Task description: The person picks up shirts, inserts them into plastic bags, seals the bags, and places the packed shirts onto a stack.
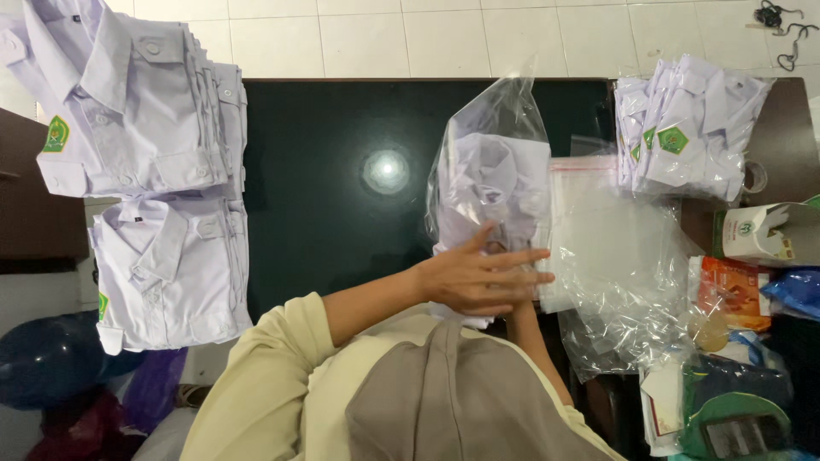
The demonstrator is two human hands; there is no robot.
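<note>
A folded white shirt (pixel 495 175) stands upright inside a clear plastic bag (pixel 491 111) whose open top sticks up loosely, over the dark table (pixel 325 188). My left hand (pixel 483 277) lies flat against the lower part of the bagged shirt, fingers spread and pointing right. My right forearm (pixel 531 337) rises from below to the bottom of the bag; the right hand itself is hidden behind my left hand and the shirt.
Two stacks of folded white shirts (pixel 128 102) (pixel 171 273) with green badges sit at the left. Bagged shirts (pixel 692 137) lean at the back right. Empty clear bags (pixel 615 248) lie right of my hands, then a small carton (pixel 760 230) and coloured packets (pixel 726 290).
</note>
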